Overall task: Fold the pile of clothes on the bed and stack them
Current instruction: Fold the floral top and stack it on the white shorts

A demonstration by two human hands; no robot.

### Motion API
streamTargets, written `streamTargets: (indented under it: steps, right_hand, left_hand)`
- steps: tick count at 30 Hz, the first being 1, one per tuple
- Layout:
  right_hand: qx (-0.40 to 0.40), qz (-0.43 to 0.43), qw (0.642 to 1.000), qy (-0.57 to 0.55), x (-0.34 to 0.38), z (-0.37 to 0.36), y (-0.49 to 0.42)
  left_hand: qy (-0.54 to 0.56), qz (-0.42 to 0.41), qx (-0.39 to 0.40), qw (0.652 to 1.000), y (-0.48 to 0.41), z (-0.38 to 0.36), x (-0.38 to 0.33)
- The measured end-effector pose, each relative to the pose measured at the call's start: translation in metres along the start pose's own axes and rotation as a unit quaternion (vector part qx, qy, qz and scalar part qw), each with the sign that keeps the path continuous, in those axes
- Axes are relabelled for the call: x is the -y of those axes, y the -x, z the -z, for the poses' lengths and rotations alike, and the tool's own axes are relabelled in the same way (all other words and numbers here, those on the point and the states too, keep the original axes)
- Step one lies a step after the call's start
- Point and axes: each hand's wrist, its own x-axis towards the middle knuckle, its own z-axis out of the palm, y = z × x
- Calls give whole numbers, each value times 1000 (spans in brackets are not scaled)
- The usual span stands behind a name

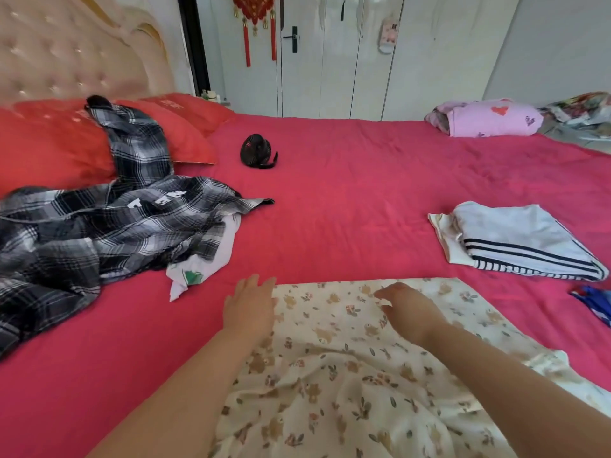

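A cream garment with a bear and flower print (347, 358) lies spread on the pink bed sheet (347, 200) right in front of me. My left hand (249, 305) lies flat at its far left corner with straight fingers. My right hand (408, 309) hovers over or touches its far edge, fingers loosely bent and holding nothing. An unfolded black-and-white plaid shirt (99, 226) lies heaped at the left, over a white garment (201, 262). A folded white garment with dark stripes (519, 242) sits at the right.
A small black fan (256, 152) stands mid-bed. Red pillows (49, 143) lie by the headboard at the left. A pink folded bundle (486, 120) sits at the far right corner, with a blue item (595, 305) at the right edge. White wardrobe doors stand behind.
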Motion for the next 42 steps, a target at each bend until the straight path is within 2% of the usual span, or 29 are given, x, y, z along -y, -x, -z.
streamTargets:
  steps: [4,9,11,14,16,18,20,23,26,29,31,33,35,37,40,42]
  right_hand:
    - [6,-2,1000,29,9,-9,-42]
    - [28,-41,998,44,15,-25,-75]
    - [-17,-21,999,33,19,-18,-86]
    - [-145,-4,989,-30,28,4,-106]
    - [-184,-1,978,-97,32,12,-115]
    - [-116,5,986,-120,35,10,-113]
    - [-50,23,991,-120,33,-1,-99]
    - [-60,45,988,-136,30,-16,-64]
    - [-48,58,991,-108,23,-33,-18]
    - [28,94,994,-49,18,-43,25]
    - [27,97,994,-46,13,-37,41]
    - [-73,61,993,-74,5,-18,52]
    - [-191,-12,980,-62,-16,2,60]
    - [-235,-124,963,-31,-44,19,68]
    - [-134,-285,946,-72,-80,28,74]
    - [-68,-276,953,-100,-88,32,73]
  left_hand:
    - [-72,16,47,996,-27,-14,9]
    - [-102,-1,-64,993,-52,-13,21]
    - [-99,-4,-124,987,-66,-3,25]
    - [-66,13,-211,975,-89,16,33]
    - [-41,36,-223,973,-98,23,36]
    - [-45,49,-186,980,-97,21,35]
    - [-45,27,-144,988,-86,12,30]
    - [-3,-86,-135,987,-49,-9,21]
    - [21,-165,-40,985,4,-39,11]
    - [-42,-155,89,983,42,-63,11]
    - [-66,-136,113,982,48,-61,8]
    - [-53,-122,87,987,49,-48,-3]
    - [-24,-125,53,990,50,-37,-21]
    - [-2,-147,25,989,53,-27,-45]
    - [39,-172,-3,984,59,-19,-80]
    - [64,-184,-10,981,64,-17,-100]
